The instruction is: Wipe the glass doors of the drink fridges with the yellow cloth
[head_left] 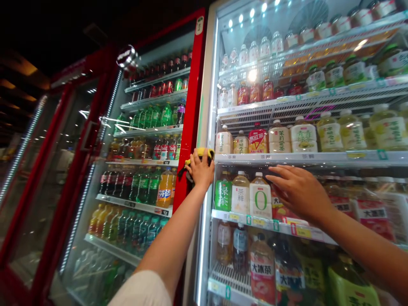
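My left hand (201,171) reaches up to the upright frame between the two drink coolers. Its fingers lie over a yellow and black cloth-like thing (206,151), pressing it against the frame edge; its exact kind I cannot make out. My right hand (298,193) is raised before the right-hand cooler, fingers stretched out and holding nothing. Behind its fingertips stand a white-labelled bottle with a green 0 (260,197) and a shelf of tea bottles. Whether the right hand touches the glass is unclear.
The right cooler (205,76) has a pale frame and lit shelves of bottled drinks. To its left stands a red-framed cooler (195,63) with soda bottles and cans. Another red-framed cooler (47,170) is further left. Reflections show on the glass.
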A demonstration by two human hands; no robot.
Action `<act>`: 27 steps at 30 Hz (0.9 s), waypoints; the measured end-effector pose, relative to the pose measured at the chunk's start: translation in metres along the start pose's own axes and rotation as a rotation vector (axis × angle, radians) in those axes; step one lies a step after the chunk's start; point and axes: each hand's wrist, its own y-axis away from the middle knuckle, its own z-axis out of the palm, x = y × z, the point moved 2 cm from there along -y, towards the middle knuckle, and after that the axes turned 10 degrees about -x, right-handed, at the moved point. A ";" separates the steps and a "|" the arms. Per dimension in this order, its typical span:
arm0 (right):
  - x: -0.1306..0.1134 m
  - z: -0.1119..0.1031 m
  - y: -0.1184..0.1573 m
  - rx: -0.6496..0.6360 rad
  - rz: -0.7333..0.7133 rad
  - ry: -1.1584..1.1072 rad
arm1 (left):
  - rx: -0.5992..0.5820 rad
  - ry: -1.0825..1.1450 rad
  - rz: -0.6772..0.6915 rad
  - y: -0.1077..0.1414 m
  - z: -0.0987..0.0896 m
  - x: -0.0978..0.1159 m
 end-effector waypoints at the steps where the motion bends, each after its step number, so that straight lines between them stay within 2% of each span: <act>1: 0.003 0.003 0.004 -0.004 0.006 -0.013 | 0.015 -0.009 0.010 0.017 0.007 -0.010; 3: 0.005 0.008 0.009 -0.019 0.016 -0.023 | 0.006 -0.039 0.107 0.046 0.021 -0.019; 5: 0.005 0.012 0.010 -0.043 0.031 -0.007 | -0.015 -0.054 0.227 0.052 0.026 -0.015; 7: 0.002 0.016 0.008 -0.068 0.054 0.026 | -0.029 -0.046 0.298 0.031 0.020 -0.005; 10: 0.000 0.022 0.008 -0.107 0.061 0.030 | -0.010 -0.007 0.259 -0.016 0.005 0.004; 12: 0.003 0.028 0.012 -0.119 0.054 -0.005 | 0.017 0.019 0.213 -0.023 0.004 0.000; 14: 0.007 0.033 0.017 -0.121 0.048 -0.041 | 0.051 0.034 0.169 0.004 0.014 -0.014; 16: 0.011 0.037 0.020 -0.125 0.040 -0.067 | 0.079 0.033 0.139 0.053 0.031 -0.033; 18: 0.015 0.038 0.023 -0.134 0.031 -0.101 | 0.048 0.026 0.167 0.099 0.044 -0.050; 20: 0.016 0.034 0.025 -0.156 0.024 -0.145 | -0.018 0.019 0.203 0.119 0.048 -0.058; 21: 0.016 0.030 0.027 -0.172 0.023 -0.165 | -0.046 0.021 0.198 0.116 0.045 -0.056; 23: 0.016 0.021 0.033 -0.201 0.029 -0.179 | -0.070 0.035 0.139 0.089 0.033 -0.039; 25: 0.017 0.011 0.042 -0.202 0.038 -0.156 | -0.032 0.067 0.030 0.052 0.020 -0.007; 27: 0.021 0.002 0.054 -0.174 0.042 -0.123 | 0.021 0.089 0.008 0.033 0.014 0.030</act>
